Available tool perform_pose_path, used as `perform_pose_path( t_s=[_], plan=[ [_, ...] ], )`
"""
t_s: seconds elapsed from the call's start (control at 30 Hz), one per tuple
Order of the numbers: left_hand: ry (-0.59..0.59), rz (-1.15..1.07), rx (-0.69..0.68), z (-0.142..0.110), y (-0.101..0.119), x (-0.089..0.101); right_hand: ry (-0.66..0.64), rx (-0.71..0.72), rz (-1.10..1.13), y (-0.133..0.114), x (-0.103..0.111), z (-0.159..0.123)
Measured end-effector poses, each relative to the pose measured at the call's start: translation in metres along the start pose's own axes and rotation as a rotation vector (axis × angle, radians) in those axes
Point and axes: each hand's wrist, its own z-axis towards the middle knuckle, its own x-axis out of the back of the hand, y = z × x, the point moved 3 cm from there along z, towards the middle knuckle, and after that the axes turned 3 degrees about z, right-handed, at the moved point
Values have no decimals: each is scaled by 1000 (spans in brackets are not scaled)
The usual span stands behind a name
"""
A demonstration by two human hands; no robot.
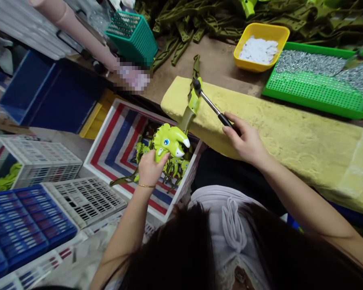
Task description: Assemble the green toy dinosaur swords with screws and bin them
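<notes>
Your hands are apart, each closed on something different. Your left hand (149, 169) clasps a lime-green toy dinosaur head (169, 141) from below and behind, with the forearm reaching up from the lower left. That grip seems meant to keep the toy steady. A long olive-green toy part (194, 68) rises from the head, and your right hand (245, 139) holds a hammer (211, 104) by its black grip, wrist bent, with the arm coming in from the right. The hammer's head touches the lime section just below that part.

The toy sits above a striped tray (109, 137) holding more green toy parts (175, 167), just beside a yellow foam pad (260, 121) on the counter (211, 64), probably there as a soft rest. Farther off are a yellow bowl of white discs (260, 48) and a green tray of small metal pieces (317, 84). Another person's arm (78, 36) reaches in near a teal basket (133, 36), its hand blurred.
</notes>
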Motion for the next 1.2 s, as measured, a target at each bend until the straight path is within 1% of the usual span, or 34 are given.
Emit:
perform_pose_path(
  t_s=[0.07,0.1,0.13,0.17,0.27,0.33,0.4,0.5,0.57,0.63,0.67,0.73,0.8,0.83,0.9,0.93,1.0,1.07,1.2],
  plan=[
    [4,34,-17,4,-4,-1,74,150,-3,-5,-5,-6],
    [4,43,-23,5,-5,-1,95,202,-21,-5,-8,-9],
    [4,46,-29,6,-7,-2,97,222,-54,-3,-12,-11],
    [6,46,-34,7,-7,-2,82,211,-98,1,-17,-12],
    [9,28,-48,11,-9,-4,15,112,-210,16,-26,-16],
    [-2,-1,-53,13,-11,-6,18,82,-236,19,-24,-16],
    [-19,-37,-54,16,-13,-7,27,80,-245,15,-17,-12],
    [-51,-84,-42,20,-18,-9,55,105,-242,2,-4,5],
    [-73,-111,-29,22,-21,-8,122,153,-212,-4,1,24],
    [-86,-127,-18,24,-23,-6,180,192,-194,-3,1,45],
    [-89,-130,-19,25,-23,-4,185,189,-201,0,0,55],
    [-92,-131,-24,26,-22,-1,147,139,-238,8,-5,71],
    [-97,-128,-30,27,-15,0,122,90,-265,11,-5,75],
    [-97,-128,-27,27,-10,-1,129,88,-266,8,-3,72],
    [-104,-137,-18,27,6,-5,132,133,-253,-5,4,58],
    [-110,-143,-13,27,14,-8,106,162,-250,-13,7,49],
    [-121,-150,-1,28,31,-14,-1,206,-262,-26,11,30],
    [-112,-138,8,29,42,-18,-90,236,-316,-33,14,17],
    [-71,-109,30,25,51,-21,-170,289,-482,-42,15,9]
  ],
)
